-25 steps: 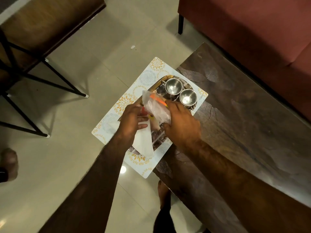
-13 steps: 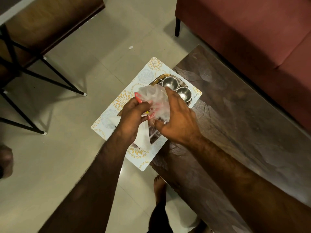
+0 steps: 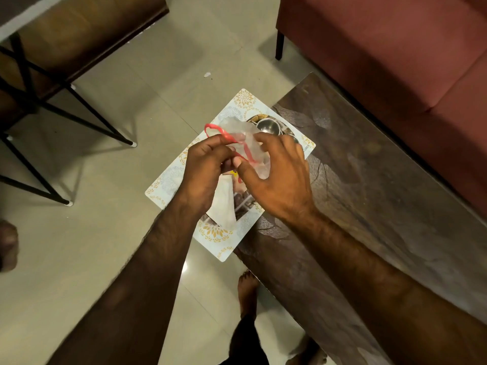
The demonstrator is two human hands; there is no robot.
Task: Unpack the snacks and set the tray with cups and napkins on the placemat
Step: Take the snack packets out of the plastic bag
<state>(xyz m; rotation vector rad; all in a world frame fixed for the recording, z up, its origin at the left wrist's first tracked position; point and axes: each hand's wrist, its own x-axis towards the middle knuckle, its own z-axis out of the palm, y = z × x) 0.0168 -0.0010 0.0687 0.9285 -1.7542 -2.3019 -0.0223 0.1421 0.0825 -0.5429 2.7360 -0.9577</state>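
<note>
The dark wooden table (image 3: 369,180) carries a patterned placemat (image 3: 168,180) overhanging its edge, and both forearms hide most of the tray (image 3: 259,117) on it, where one steel cup (image 3: 267,126) shows whole beside a white napkin (image 3: 224,204). Above the tray, the left hand (image 3: 204,167) and right hand (image 3: 279,175) each pinch a clear snack bag (image 3: 246,138) with a red-edged mouth; its contents are hard to make out.

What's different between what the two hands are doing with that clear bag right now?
The left hand is curled tight, pinching the red band that loops off the clear bag; the right hand is spread wider, its fingers over the bag's far side. The left hand shows its back and knuckles, while the right hand's thumb reaches toward the left. Both hold the same bag above the tray on the placemat.
</note>
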